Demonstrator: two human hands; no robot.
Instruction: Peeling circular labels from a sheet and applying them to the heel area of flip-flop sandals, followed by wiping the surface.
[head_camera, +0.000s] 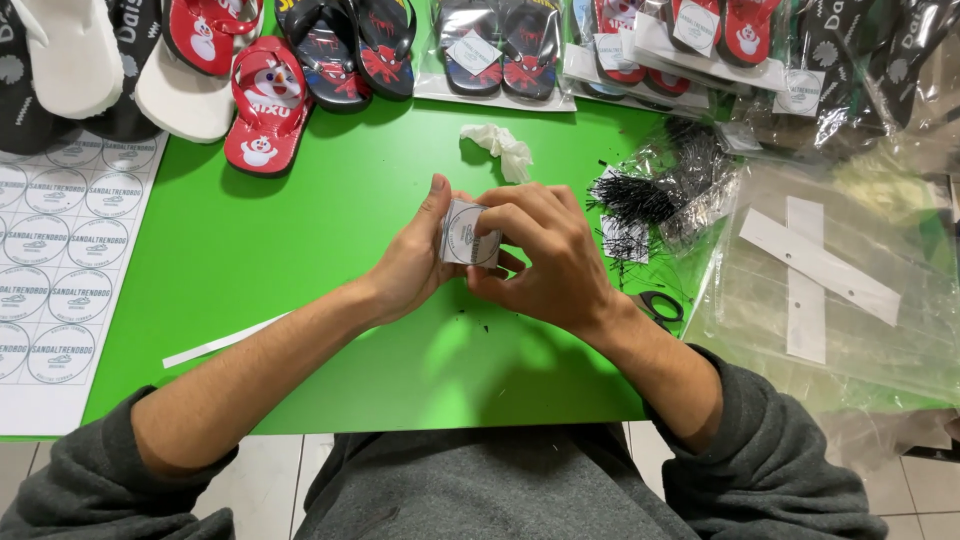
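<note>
Hands, left (415, 262) and right (545, 255), pinch seemingly one card stack (468, 233).

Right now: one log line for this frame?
left hand: holds card | right hand: on card | table: green | sandals: far edge | ties: right of hands | sticker sheet: left

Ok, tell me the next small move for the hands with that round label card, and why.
Probably lift the right hand off the small label card. Both it and the left hand pinch the card above the green table, and the right fingers cover its edge.
</note>
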